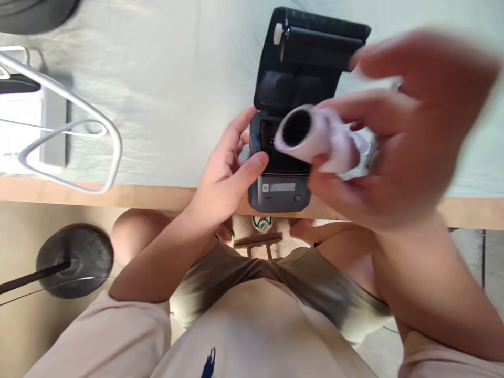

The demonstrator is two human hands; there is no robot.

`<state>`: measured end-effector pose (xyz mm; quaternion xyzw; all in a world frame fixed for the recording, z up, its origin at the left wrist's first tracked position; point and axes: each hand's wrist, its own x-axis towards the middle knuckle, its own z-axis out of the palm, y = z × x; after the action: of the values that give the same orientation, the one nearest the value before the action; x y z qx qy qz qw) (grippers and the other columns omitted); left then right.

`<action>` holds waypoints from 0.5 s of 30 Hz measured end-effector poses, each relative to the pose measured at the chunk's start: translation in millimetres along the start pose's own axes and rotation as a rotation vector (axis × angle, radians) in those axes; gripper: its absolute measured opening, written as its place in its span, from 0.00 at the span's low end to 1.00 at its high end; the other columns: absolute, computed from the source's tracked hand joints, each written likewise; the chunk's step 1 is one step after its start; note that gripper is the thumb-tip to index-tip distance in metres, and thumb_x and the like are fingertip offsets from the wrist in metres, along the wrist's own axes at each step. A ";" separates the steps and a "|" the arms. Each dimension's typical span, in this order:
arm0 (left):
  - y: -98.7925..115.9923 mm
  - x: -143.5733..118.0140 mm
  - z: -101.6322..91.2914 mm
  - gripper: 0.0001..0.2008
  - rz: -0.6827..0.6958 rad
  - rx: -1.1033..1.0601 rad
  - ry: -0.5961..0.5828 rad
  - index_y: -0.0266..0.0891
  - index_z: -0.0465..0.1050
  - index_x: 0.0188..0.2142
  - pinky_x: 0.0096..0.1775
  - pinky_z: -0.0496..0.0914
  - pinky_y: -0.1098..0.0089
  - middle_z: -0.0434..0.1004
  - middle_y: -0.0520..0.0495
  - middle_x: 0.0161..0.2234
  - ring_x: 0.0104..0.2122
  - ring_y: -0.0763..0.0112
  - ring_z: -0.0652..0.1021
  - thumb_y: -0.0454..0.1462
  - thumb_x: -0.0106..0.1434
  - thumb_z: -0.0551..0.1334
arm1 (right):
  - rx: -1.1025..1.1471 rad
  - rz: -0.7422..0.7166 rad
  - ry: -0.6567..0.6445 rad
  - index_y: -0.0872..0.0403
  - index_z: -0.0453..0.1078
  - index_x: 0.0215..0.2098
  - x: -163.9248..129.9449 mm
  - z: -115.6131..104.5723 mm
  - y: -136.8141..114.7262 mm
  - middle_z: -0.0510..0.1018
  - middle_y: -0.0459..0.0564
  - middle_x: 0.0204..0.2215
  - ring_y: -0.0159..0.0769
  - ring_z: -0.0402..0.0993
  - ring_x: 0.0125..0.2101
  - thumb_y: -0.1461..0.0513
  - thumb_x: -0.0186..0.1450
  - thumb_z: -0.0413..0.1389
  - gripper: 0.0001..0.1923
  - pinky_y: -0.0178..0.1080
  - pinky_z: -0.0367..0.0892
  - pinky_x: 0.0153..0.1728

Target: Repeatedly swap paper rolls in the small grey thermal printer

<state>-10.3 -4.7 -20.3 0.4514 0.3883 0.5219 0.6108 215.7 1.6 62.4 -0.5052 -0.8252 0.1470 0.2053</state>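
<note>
A small dark label printer (pixel 280 193) stands at the table's near edge with its lid (pixel 311 52) swung up and open. My left hand (pixel 226 173) grips the printer's left side, thumb on its front corner. My right hand (pixel 397 131), blurred by motion, holds a white paper roll (pixel 315 136) with a dark hollow core just above the open printer bay. The roll's core faces left toward the camera.
The table (pixel 169 105) carries a pale green cover with a wooden front edge. A white wire stand (pixel 66 110) and a white-and-grey box (pixel 23 131) sit at the left. A round black base (pixel 76 260) with a pole rests on the floor below.
</note>
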 end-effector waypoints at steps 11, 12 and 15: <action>-5.2 0.5 -2.8 0.36 0.035 -0.028 -0.019 0.51 0.72 0.74 0.60 0.84 0.57 0.83 0.45 0.58 0.60 0.52 0.86 0.53 0.71 0.77 | -0.039 -0.220 0.210 0.51 0.76 0.41 13.5 14.2 1.7 0.85 0.46 0.45 0.39 0.83 0.46 0.54 0.80 0.58 0.11 0.45 0.71 0.50; -5.8 0.5 -3.7 0.34 0.061 -0.034 -0.021 0.53 0.74 0.73 0.62 0.83 0.58 0.84 0.47 0.57 0.60 0.54 0.85 0.54 0.72 0.76 | -0.051 -0.289 0.242 0.50 0.76 0.41 10.3 15.3 1.7 0.85 0.44 0.43 0.38 0.83 0.45 0.53 0.81 0.58 0.12 0.45 0.70 0.49; -5.6 0.9 -4.8 0.35 0.064 -0.035 -0.048 0.55 0.74 0.73 0.58 0.84 0.59 0.83 0.46 0.58 0.59 0.54 0.85 0.56 0.72 0.76 | -0.029 -0.407 0.227 0.47 0.76 0.42 0.3 17.8 2.9 0.86 0.42 0.41 0.39 0.84 0.51 0.46 0.82 0.57 0.17 0.49 0.69 0.54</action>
<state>-13.1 -3.4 -27.0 0.4653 0.3498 0.5368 0.6108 209.2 2.5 45.5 -0.3445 -0.8838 0.0329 0.3149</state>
